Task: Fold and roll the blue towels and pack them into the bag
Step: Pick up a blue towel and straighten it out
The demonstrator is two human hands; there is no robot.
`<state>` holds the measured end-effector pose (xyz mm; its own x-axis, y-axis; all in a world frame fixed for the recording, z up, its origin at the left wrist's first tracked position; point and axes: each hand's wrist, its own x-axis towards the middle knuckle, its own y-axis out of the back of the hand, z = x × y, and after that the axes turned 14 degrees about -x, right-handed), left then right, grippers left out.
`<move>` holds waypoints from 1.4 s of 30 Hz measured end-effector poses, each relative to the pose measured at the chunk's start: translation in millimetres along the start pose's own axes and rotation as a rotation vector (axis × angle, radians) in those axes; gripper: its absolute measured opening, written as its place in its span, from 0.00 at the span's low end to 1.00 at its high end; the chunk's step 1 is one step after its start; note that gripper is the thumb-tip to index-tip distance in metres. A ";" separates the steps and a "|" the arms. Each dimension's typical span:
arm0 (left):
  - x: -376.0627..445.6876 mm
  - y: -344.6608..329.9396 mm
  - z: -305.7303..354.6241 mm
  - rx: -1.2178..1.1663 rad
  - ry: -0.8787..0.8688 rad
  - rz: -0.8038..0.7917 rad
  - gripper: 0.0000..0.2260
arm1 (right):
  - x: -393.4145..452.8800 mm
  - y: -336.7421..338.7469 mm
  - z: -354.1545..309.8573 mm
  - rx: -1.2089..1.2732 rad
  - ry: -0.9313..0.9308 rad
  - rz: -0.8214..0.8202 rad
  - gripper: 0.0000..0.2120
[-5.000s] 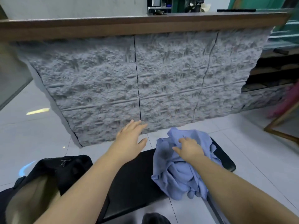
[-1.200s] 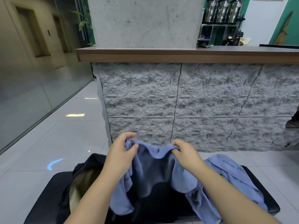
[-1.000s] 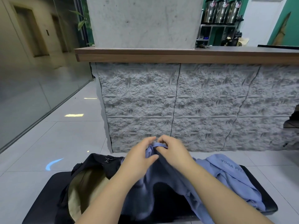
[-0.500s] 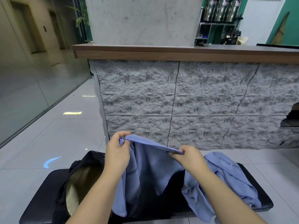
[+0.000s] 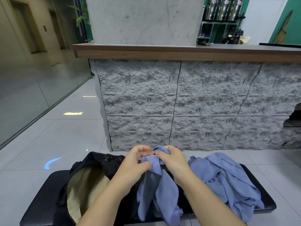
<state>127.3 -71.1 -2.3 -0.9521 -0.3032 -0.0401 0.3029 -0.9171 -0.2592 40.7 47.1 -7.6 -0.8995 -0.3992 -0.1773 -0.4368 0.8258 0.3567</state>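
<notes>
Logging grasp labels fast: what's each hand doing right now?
Left hand: pinches the top edge of the crumpled blue cloth towel.
Right hand: grips the same towel's top edge.

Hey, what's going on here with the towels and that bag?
A person is working on a blue towel over a black bench. The left hand and right hand pinch its top edge close together, and the rest hangs down unfolded. A second blue towel, printed YOGA FIT, lies crumpled on the bench to the right. The black bag sits open on the left, with no towel visible inside.
</notes>
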 end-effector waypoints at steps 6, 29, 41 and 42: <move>0.2 -0.4 -3.8 -0.197 0.001 -0.050 0.17 | -7.5 13.5 -3.7 0.146 0.073 0.020 0.07; 1.7 -8.6 23.3 0.506 -0.167 0.122 0.11 | -23.3 13.6 -4.4 -0.275 0.337 -0.069 0.15; -0.2 -7.7 19.4 0.412 -0.218 0.098 0.08 | -27.6 16.5 -7.6 -0.192 0.313 -0.010 0.12; -0.6 -8.2 19.6 0.441 -0.241 0.102 0.08 | -27.9 14.3 -7.2 -0.200 0.323 -0.012 0.11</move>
<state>126.2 -68.5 18.8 -0.8957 -0.4005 0.1932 0.4324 -0.8859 0.1680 59.6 67.1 9.0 -0.8351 -0.5400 0.1046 -0.4110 0.7390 0.5338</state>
